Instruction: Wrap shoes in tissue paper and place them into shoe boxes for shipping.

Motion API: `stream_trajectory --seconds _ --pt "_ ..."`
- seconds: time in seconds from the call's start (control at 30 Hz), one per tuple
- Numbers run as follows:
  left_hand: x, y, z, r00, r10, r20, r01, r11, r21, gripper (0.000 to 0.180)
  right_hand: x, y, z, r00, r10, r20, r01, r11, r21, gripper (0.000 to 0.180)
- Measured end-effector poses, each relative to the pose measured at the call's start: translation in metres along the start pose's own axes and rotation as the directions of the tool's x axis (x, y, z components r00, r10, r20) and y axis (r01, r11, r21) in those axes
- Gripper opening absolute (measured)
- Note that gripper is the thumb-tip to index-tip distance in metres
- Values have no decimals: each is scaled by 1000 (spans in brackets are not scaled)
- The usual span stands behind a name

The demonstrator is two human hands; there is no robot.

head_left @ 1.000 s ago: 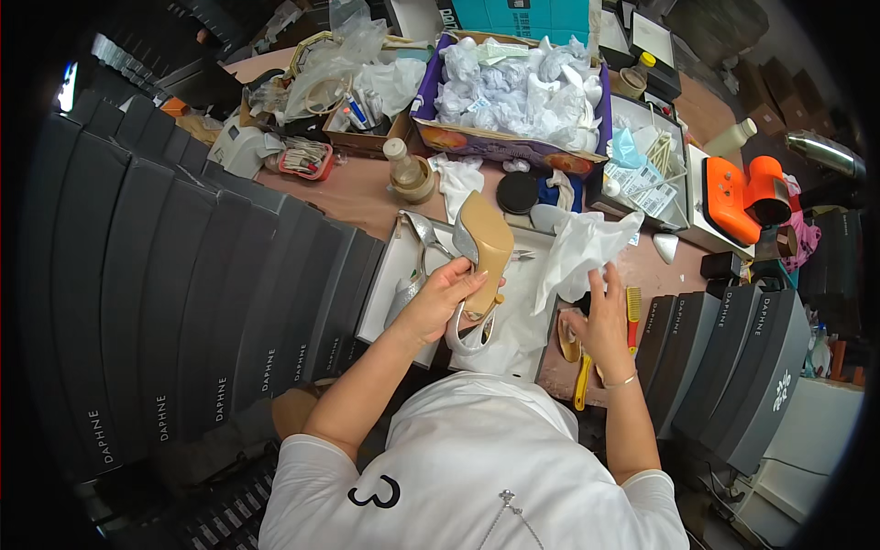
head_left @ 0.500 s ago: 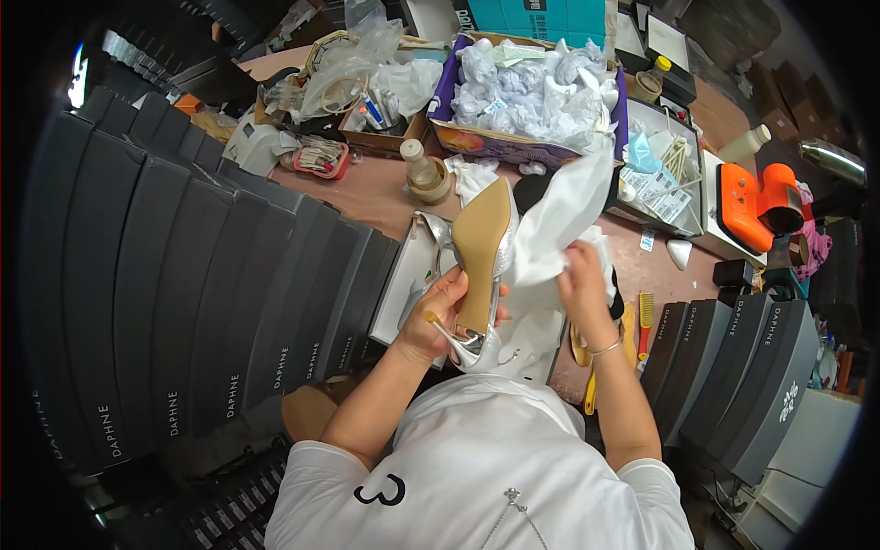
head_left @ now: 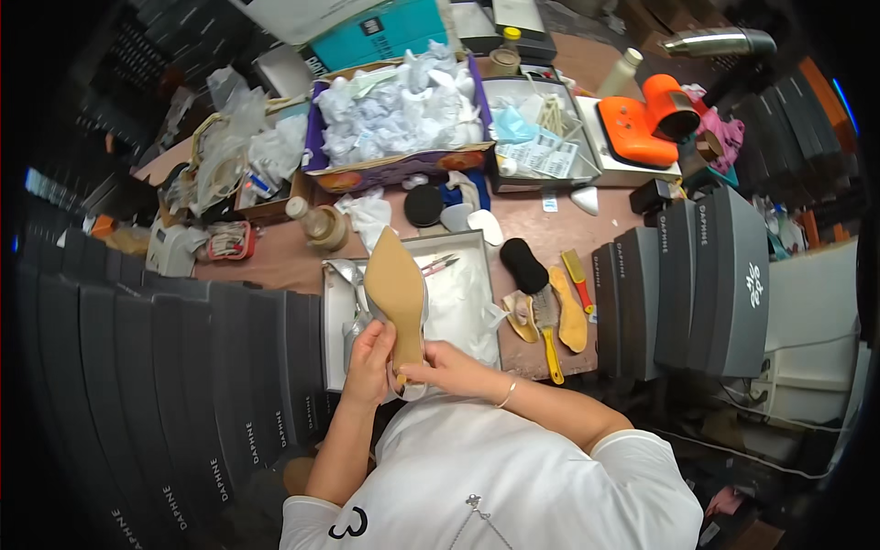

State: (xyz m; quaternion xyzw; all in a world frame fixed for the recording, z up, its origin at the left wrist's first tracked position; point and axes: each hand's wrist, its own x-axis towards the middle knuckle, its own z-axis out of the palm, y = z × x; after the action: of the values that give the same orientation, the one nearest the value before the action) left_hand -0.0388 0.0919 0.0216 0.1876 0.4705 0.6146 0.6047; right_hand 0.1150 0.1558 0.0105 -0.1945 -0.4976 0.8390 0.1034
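Note:
A high-heeled shoe (head_left: pixel 396 284) is held upright in front of my chest, pointed toe away from me and tan sole facing up. My left hand (head_left: pixel 368 359) grips its left side, thumb on the sole. My right hand (head_left: pixel 451 368) closes on its heel end from the right, covering most of the heel. Beneath the shoe lies an open grey-rimmed shoebox (head_left: pixel 490 353) lined with white paper (head_left: pixel 463 307). Part of another silver shoe (head_left: pixel 353 321) shows at the box's left side. Two slim pointed tools (head_left: pixel 440 265) rest in the box.
Stacked dark shoeboxes (head_left: pixel 174 357) wall the left; more boxes (head_left: pixel 683 275) stand right. Brushes (head_left: pixel 550 353), insoles (head_left: pixel 572 312) and a black pad (head_left: pixel 523 264) lie right of the open box. Behind are a jar (head_left: pixel 325 227), a purple carton (head_left: pixel 403 165) of crumpled paper and an orange device (head_left: pixel 637 133).
The white tissue has left my right hand, which now grips the shoe's heel end. The shoe has turned more upright, sole toward me. The whole view has swung to the right.

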Motion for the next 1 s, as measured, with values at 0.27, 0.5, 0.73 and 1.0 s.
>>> stream_trajectory --seconds 0.27,0.5,0.73,1.0 --pt "46 -7 26 951 -304 -62 184 715 -674 73 -19 19 -13 951 131 278 -147 988 38 31" --pt "42 -24 20 906 -375 198 423 781 -459 64 -109 21 -168 797 -180 -577 -335 663 -670 20" --pt "22 -49 57 803 -594 54 566 730 -383 57 -71 58 -162 855 -238 -460 -444 123 -888 31" --pt "13 -32 27 858 -379 347 502 759 -413 65 -43 94 -181 746 -339 -573 -470 342 -814 27"
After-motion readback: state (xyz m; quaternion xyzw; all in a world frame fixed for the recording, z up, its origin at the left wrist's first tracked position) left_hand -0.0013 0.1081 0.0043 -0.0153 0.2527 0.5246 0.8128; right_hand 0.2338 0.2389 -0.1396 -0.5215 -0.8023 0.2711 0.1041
